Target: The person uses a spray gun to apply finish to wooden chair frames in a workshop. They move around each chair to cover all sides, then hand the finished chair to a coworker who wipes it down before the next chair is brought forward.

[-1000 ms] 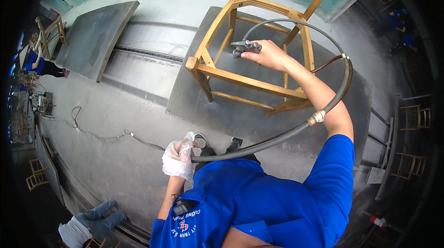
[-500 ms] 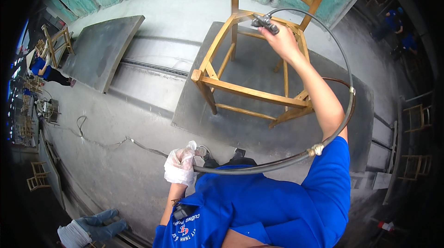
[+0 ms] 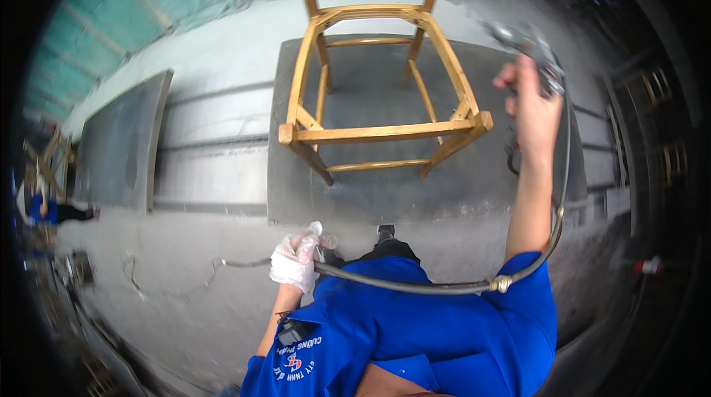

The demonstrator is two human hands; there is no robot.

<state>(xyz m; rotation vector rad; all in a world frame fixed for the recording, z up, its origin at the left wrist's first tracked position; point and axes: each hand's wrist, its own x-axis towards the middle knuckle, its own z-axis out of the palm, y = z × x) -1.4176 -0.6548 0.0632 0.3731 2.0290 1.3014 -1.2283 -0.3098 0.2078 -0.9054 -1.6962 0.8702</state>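
Note:
A wooden chair frame with an open seat stands upright on a dark flat board. Off to its right, clear of the chair, my right hand is closed round a spray gun, which motion blurs. From the gun a dark hose loops down past my right arm and across my front, with a brass coupling on it. At the other end my left hand, in a thin clear plastic glove with a white cuff, grips the hose near my waist.
Another dark board lies on the left, a person in blue and a wooden frame beyond it. Teal padded sheeting lines the far wall. The hose's thin tail trails over the floor. More chair frames stand at the far right.
My right hand has swung the spray gun from above the chair's seat out to the right. The view has turned, so the chair appears further left and straighter on. My left hand keeps its hold.

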